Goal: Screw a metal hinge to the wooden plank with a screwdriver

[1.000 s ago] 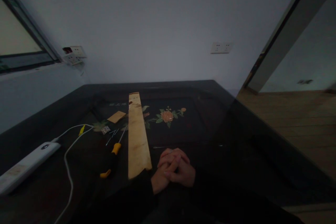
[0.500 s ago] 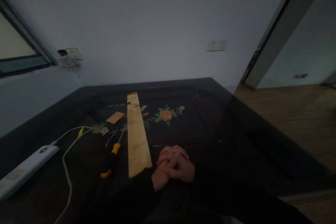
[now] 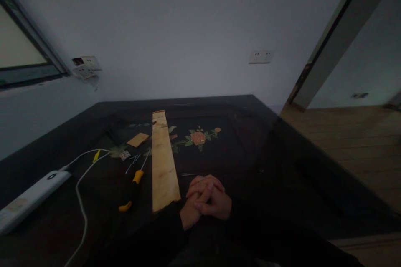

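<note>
My left hand (image 3: 191, 210) and my right hand (image 3: 216, 201) rest on the dark table (image 3: 275, 154), clasped together with fingers interlaced and nothing held between them. Just left of them lies a long pale wooden plank (image 3: 162, 158), running away from me. Left of the plank lies a screwdriver (image 3: 135, 185) with a yellow and black handle, its shaft pointing away from me.
A white power strip (image 3: 29, 198) with a white cable (image 3: 80, 200) lies at the left. A small wooden piece (image 3: 138, 139), a small hinge (image 3: 125, 154) and several nails (image 3: 133, 161) sit near the plank. A flower inlay (image 3: 199, 137) decorates the tabletop. Wooden floor (image 3: 354, 142) at right.
My clasped hands stay as they were. Only the camera view shifts slightly.
</note>
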Available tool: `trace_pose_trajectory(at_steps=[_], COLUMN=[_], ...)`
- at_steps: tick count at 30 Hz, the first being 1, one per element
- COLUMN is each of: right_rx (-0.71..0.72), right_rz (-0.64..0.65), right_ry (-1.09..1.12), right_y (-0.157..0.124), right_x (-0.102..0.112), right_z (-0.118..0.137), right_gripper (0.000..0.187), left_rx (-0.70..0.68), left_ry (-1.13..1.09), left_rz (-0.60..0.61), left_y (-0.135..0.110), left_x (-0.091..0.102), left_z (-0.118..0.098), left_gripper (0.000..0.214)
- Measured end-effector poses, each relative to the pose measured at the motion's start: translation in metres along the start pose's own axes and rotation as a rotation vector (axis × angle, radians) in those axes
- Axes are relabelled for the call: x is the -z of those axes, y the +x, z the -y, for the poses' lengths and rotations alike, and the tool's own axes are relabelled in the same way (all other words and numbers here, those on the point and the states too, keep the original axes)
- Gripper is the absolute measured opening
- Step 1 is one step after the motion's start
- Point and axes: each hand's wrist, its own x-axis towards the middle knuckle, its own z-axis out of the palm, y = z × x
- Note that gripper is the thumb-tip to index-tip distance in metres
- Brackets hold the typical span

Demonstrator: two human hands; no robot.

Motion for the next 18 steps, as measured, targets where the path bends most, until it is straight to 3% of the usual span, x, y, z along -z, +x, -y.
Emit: trace_pose_trajectory(at_steps=[5, 18], right_rx=[0.047, 0.000], right_rz=[-0.032, -0.071], right_ry=[0.020, 0.019], right_y=[0.0009, -0.0003], right_x=[-0.0014, -0.0029], right_z=[-0.0019, -0.0042], right_gripper=[0.033, 0.033], left_rx=[0.000, 0.043], left_ry=[-0.001, 0.002], left_rz=[-0.004, 0.012], left_y=[0.0005, -0.0007], left_x=[-0.0007, 0.0023], left_z=[0.0003, 0.0044], left_gripper=[0.036, 0.037])
